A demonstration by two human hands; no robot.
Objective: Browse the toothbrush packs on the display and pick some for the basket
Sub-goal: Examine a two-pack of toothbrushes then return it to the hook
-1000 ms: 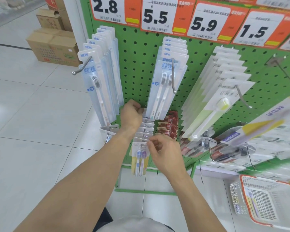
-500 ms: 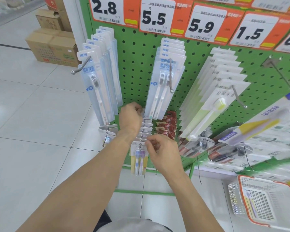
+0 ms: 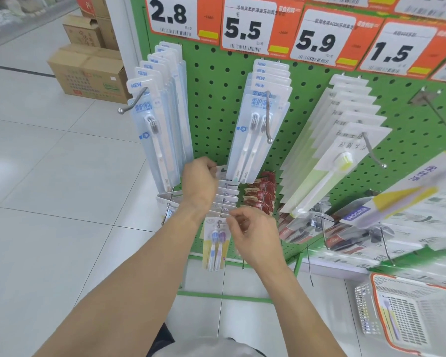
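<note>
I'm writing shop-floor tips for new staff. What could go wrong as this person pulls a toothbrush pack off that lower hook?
1. The right hand pinches only the top corner of the front pack; the hang hole may catch on the hook tip and tear.
2. The left hand holds the packs behind; if it lets go, they may slide forward.
3. The basket sits low to the right, so a dropped pack would likely hit the floor.

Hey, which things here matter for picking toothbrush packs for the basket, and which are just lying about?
Part of the job:
- left hand, gripping a rear pack on the low hook
- right hand, pinching at the front pack's top
- two-brush pack with blue and purple brushes
- basket

Just lying about:
- cardboard boxes
- price tags
- empty hook
</note>
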